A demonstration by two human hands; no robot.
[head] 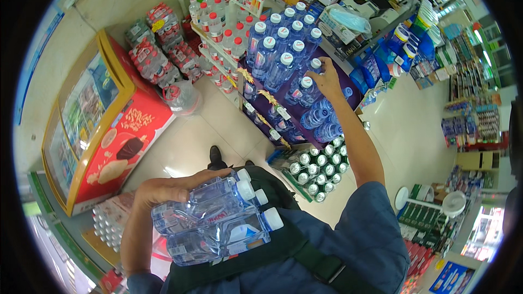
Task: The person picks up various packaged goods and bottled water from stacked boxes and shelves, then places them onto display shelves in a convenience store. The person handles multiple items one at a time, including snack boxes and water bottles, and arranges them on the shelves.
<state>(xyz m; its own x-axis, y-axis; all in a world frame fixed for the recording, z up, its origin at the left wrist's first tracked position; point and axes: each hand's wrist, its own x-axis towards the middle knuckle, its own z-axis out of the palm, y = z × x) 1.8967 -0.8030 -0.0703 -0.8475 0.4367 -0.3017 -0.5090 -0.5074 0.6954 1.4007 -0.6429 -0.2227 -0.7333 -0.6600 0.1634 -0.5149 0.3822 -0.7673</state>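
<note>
My left hand holds several clear plastic water bottles with white caps against my chest. They lie on their sides in a bunch, caps pointing right. My right arm stretches forward to a purple display rack. Thumb and fingers of my right hand close around the white cap and neck of an upright water bottle; its body is partly hidden. Beside it stands another white-capped bottle. Taller white-capped bottles crowd the rack's left side, and blue-capped bottles stand near its right front.
Left is a red chest freezer with a gold rim. Shrink-wrapped drink packs sit by the wall. Red-capped bottles fill a neighbouring shelf. A case of cans stands on the tiled floor below the rack. Right are stocked store shelves.
</note>
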